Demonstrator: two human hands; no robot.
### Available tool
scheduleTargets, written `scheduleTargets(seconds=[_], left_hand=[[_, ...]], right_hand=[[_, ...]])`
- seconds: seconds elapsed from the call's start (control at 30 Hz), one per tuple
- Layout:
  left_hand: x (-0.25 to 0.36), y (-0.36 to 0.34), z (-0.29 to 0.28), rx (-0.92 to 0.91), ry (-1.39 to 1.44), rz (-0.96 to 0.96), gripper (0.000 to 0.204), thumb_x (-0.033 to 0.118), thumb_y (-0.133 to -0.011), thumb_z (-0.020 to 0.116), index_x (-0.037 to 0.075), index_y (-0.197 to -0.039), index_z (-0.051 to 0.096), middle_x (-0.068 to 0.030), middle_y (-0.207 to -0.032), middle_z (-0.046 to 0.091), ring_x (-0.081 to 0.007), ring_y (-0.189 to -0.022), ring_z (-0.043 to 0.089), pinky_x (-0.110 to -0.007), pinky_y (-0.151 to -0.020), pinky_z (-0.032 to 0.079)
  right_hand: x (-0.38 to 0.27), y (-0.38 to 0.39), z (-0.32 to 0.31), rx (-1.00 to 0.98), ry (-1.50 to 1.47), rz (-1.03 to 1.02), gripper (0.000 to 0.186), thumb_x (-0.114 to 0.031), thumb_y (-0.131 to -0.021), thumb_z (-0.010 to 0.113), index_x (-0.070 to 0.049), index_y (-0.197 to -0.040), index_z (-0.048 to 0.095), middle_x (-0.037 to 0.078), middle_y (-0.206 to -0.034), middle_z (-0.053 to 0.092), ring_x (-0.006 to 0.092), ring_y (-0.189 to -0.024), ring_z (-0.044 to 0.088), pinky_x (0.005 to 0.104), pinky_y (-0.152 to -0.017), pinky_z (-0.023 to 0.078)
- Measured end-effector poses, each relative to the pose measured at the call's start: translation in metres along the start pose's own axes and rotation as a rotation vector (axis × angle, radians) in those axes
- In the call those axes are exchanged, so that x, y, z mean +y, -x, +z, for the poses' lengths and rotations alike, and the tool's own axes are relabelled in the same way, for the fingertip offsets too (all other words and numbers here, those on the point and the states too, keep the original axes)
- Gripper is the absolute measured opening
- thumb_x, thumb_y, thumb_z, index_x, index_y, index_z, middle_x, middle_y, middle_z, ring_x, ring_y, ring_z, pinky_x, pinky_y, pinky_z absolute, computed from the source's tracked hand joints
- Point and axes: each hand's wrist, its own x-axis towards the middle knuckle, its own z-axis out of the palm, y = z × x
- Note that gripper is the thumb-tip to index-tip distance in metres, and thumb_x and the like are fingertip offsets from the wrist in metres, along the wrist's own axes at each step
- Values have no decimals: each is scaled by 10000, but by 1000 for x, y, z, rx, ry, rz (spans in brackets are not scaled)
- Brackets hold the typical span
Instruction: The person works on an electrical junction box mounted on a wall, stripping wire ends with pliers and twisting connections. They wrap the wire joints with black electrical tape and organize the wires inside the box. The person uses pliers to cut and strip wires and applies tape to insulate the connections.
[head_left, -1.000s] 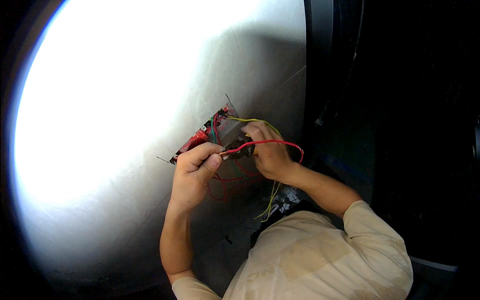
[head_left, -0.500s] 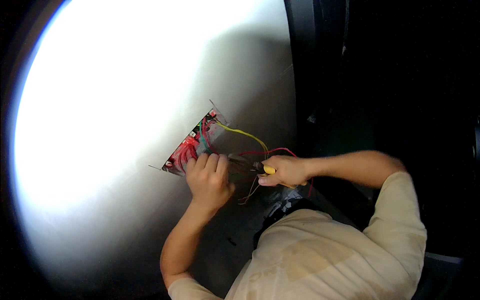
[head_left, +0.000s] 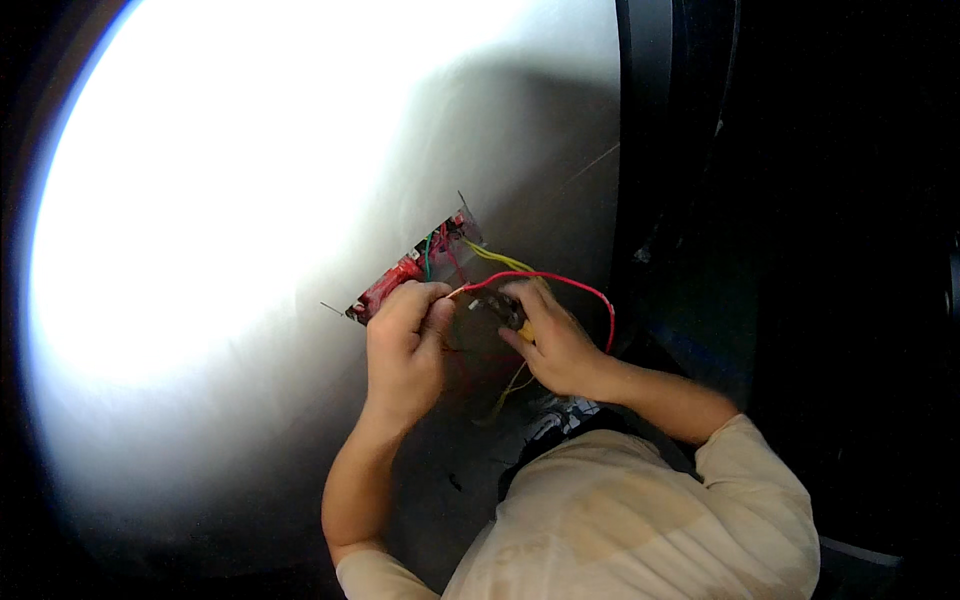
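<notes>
My left hand [head_left: 400, 345] is closed, its thumb and fingers pinching the end of a red wire [head_left: 560, 277] where bare copper shows. From there the wire arcs over to the right and down past my right wrist. My right hand [head_left: 560, 345] is wrapped round pliers with yellow handles [head_left: 526, 331], their dark jaws [head_left: 497, 306] just below the red wire. Beyond my left hand is a long, narrow electrical box [head_left: 473, 228] set in the wall, packed with red wires [head_left: 400, 278] and a green wire [head_left: 429, 255].
Yellow wires [head_left: 500, 259] come out of the box's right end and run down behind my right hand. Thin loose wire ends [head_left: 510, 390] hang below the pliers. The pale wall [head_left: 540, 190] is brightly lit at left; a dark vertical edge [head_left: 650, 120] bounds it at right.
My left hand has gone from the box edge to a pinch on the red wire's end. My right hand has turned, bringing the pliers up and closer to the left.
</notes>
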Motion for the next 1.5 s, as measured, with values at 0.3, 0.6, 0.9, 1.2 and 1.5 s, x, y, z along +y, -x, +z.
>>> scheduleTargets(seconds=[0.3,0.6,0.9,1.2,1.5], left_hand=[[-3,-2,-30,-260,242,-121,118,32,-1028,625,-38,-1108,677,-72,-922,623,-172,-861,576,-323,-790,479],[-4,-7,-33,-309,161,-145,118,38,-996,664,-42,-1081,683,-87,-859,630,-179,-827,580,-341,-761,477],[-20,5,3,-77,-360,279,209,-9,-693,729,1,-897,686,-132,-823,618,-345,-820,614,-457,-740,460],[-37,15,38,-9,-778,535,351,124,-561,759,7,-881,671,-116,-837,595,-324,-813,569,-446,-710,395],[-13,9,21,80,-90,65,112,24,-916,688,-9,-1017,723,-146,-875,652,-349,-850,620,-439,-775,465]], right_hand=[[27,-42,4,289,366,-439,619,-1,-865,637,-31,-1457,457,240,-1353,522,487,-1215,554,570,-1017,464],[35,-54,4,396,484,-501,509,-22,-777,688,-42,-1273,576,201,-1202,633,441,-1051,648,544,-902,515],[27,-14,-3,-267,266,-52,309,-305,-1006,664,-28,-1138,626,217,-900,721,450,-856,711,544,-766,526],[29,-9,-36,-759,-166,463,389,-427,-1019,693,-41,-1043,646,119,-765,649,249,-714,625,393,-684,470],[8,1,-25,-173,296,28,452,-149,-940,732,-22,-1320,522,248,-1281,601,463,-1200,609,543,-1008,493]])
